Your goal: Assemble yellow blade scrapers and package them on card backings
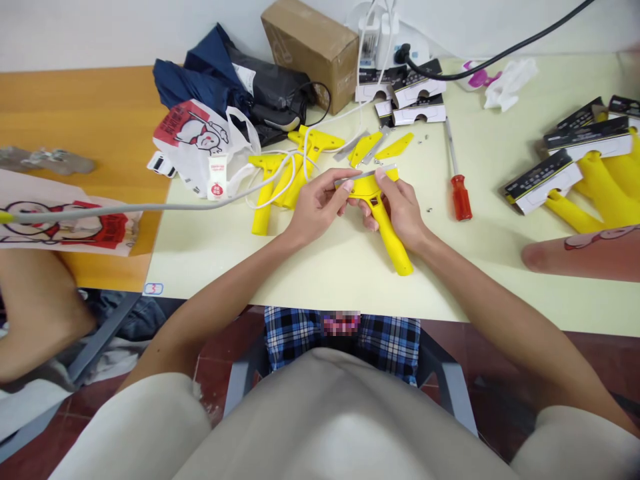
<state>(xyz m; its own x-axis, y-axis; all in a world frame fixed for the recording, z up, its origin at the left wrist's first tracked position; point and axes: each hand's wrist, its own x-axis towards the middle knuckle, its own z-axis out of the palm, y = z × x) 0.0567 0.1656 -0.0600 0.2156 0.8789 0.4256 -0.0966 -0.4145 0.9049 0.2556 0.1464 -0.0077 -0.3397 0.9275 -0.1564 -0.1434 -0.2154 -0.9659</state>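
Between my hands is a yellow scraper [389,240], its handle slanting down to the right and a metal blade along its head. My left hand [320,203] pinches the left end of the head and blade. My right hand [403,207] grips the right end, thumb on top, fingers partly hidden underneath. Just beyond lie loose yellow cover pieces [395,147] and bare metal blades [353,145]. Several tiny screws [429,210] are scattered on the table. More yellow scraper handles [265,200] lie left of my hands. A red-handled screwdriver [460,197] rests to the right.
White cables [200,205] cross the left side over the handles. Behind stand a cardboard box [315,50], a dark umbrella [200,73], a plastic bag [200,133] and black-and-white packaging cards [417,110]. Carded yellow scrapers [600,180] lie at right. Another person's arm [45,307] is at left.
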